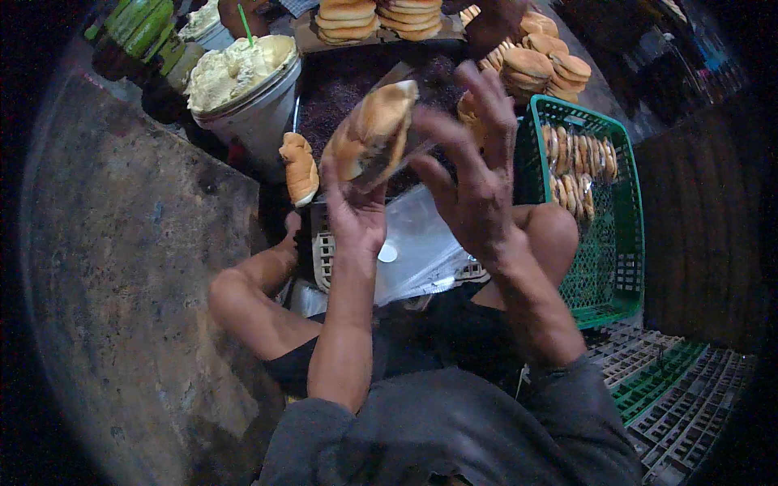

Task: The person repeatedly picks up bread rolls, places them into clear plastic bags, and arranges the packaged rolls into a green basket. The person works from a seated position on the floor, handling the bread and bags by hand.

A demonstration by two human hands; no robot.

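Note:
My left hand (358,215) holds a bread roll (380,124) from below, its split side facing right. A thin clear film seems to run along the roll's right edge, but blur hides its outline. Just to the right my right hand (477,182) is raised and blurred, fingers spread, with nothing plainly gripped. Under both hands lies a stack of clear plastic bags (419,225) on a pale plastic crate (324,252). Beyond them is a tray of dark purple filling (334,91). Another bread roll (299,170) rests at the tray's near left corner.
A bucket of pale cream (246,121) with a green stick (244,23) stands left. Stacked flat breads (347,21) sit behind the tray, and more buns (535,61) at right. A green crate (635,231) holds bagged breads (577,152). Another person's hand (495,27) reaches in.

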